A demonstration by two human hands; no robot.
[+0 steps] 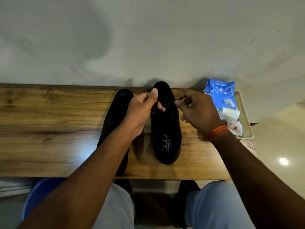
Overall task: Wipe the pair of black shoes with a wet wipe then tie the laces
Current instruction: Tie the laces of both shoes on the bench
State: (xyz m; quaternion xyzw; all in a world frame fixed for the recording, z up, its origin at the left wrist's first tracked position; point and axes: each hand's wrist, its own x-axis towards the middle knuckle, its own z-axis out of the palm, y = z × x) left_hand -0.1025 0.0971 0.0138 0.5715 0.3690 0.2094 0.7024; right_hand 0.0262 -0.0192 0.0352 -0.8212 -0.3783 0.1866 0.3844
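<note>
Black shoes (pixel 165 123) on a brown wood-grain table (pixel 49 123) — blue-and-white wipes pack (pixel 220 95), orange wrist thread (pixel 217 132).

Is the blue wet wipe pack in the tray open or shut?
Open: the blue wet wipe pack in the cream plastic tray has its white flap lifted away from the pack's face.

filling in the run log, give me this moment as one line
stage: tying laces | left hand: pinching lace over right black leather shoe | right hand: pinching lace | blue wet wipe pack: in tray, right
</note>
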